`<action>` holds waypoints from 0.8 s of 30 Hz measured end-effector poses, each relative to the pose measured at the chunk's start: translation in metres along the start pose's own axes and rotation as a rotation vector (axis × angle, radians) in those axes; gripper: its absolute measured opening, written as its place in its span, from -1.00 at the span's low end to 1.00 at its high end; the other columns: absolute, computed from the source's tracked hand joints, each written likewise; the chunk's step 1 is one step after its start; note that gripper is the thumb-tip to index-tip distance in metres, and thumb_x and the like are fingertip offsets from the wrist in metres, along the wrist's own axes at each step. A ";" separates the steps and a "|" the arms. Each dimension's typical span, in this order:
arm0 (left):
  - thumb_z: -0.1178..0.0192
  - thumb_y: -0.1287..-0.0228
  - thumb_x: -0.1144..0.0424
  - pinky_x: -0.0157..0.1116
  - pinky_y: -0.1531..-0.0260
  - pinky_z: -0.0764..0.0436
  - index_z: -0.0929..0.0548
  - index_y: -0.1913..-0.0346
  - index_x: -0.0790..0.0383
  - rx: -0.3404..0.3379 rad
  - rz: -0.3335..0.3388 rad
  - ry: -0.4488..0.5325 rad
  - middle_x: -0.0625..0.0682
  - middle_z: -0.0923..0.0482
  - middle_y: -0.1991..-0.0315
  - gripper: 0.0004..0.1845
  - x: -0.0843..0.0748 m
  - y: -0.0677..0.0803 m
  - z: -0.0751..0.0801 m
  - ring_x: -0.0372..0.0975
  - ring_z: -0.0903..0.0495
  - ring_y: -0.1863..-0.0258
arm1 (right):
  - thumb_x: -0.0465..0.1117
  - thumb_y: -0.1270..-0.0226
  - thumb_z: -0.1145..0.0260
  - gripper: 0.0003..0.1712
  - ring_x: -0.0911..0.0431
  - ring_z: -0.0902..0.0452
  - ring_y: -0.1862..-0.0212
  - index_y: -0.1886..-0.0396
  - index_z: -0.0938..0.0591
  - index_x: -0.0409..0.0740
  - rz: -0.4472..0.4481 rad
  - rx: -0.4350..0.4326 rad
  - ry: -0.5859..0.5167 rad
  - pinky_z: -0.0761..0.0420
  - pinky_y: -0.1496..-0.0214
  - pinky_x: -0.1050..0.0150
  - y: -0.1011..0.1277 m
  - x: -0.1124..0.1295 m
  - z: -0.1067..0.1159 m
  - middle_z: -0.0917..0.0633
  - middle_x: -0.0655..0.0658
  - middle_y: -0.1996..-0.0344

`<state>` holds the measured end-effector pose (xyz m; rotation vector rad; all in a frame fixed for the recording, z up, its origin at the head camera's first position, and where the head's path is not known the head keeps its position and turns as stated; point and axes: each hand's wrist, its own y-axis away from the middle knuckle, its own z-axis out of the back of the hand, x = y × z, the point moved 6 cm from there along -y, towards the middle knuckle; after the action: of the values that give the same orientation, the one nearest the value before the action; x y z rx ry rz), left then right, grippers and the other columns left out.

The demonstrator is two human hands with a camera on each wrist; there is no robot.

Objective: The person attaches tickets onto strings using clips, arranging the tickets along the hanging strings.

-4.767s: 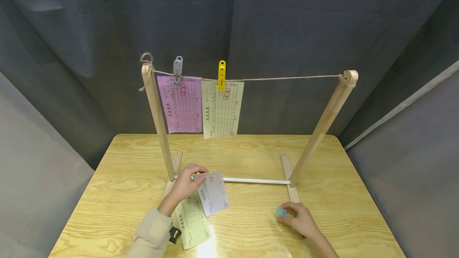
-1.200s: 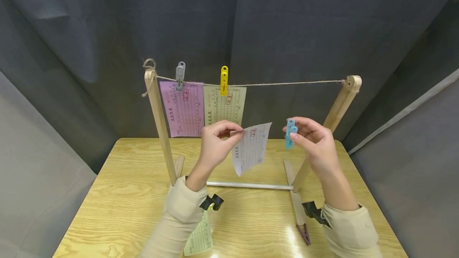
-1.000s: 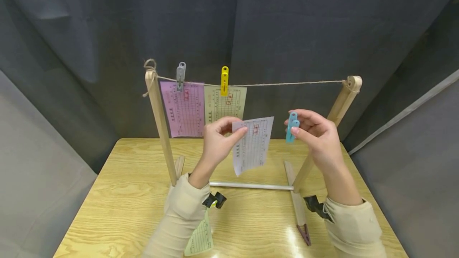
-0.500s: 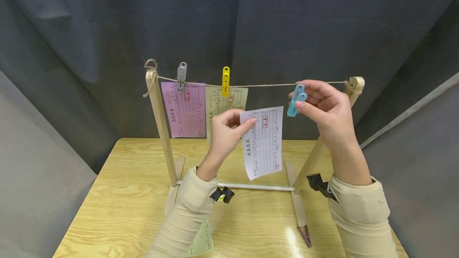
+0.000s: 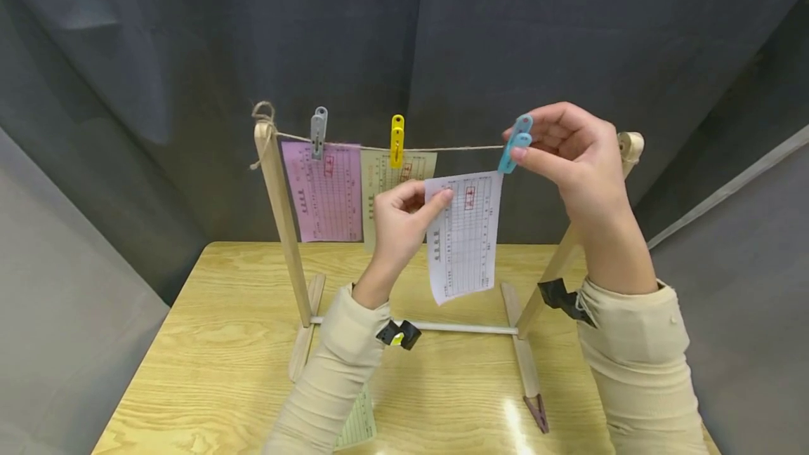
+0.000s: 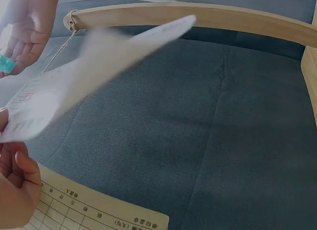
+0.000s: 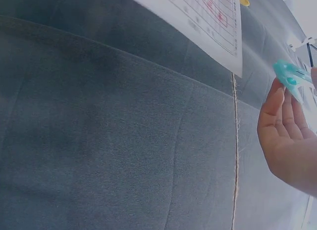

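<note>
My left hand (image 5: 404, 220) pinches a white printed form (image 5: 468, 244) by its upper left edge, thumb in front. The sheet hangs upright just below the twine (image 5: 468, 149). Between thumb and fingers of my right hand (image 5: 578, 167) is a blue clothespin (image 5: 515, 144), tilted, its lower end right at the sheet's top right corner in the head view. Left of them, a grey clothespin (image 5: 319, 133) holds a pink form (image 5: 325, 195) on the twine. A yellow clothespin (image 5: 397, 141) holds a pale green form (image 5: 373, 192), partly hidden behind my left hand and the white sheet.
Two wooden posts (image 5: 282, 230) carry the twine, joined low down by a white rod (image 5: 468, 328). Another green form (image 5: 359, 420) lies on the table (image 5: 208, 371), partly under my left sleeve. A dark purple clothespin (image 5: 536, 413) lies by the right foot of the stand.
Both hands have risen from the table with the white form and the blue clothespin. Lately the right hand has lifted to twine height and the sheet has turned to face me.
</note>
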<state>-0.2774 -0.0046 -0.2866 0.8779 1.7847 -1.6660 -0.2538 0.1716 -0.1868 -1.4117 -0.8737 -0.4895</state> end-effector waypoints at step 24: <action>-0.28 -0.04 0.47 -0.43 0.61 -0.50 -0.63 0.37 0.57 -0.073 0.091 0.037 0.31 -0.61 0.48 -0.85 0.003 -0.014 -0.006 -0.35 -0.52 0.61 | -0.66 0.12 -0.29 -0.83 0.14 -0.57 0.56 0.57 -0.64 -0.38 -0.130 -0.008 0.060 -0.54 0.42 0.36 -0.034 -0.016 0.002 -0.67 -0.10 0.60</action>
<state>-0.2894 0.0017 -0.2796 0.9485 1.7900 -1.5277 -0.2894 0.1656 -0.1774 -1.3459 -0.9192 -0.6312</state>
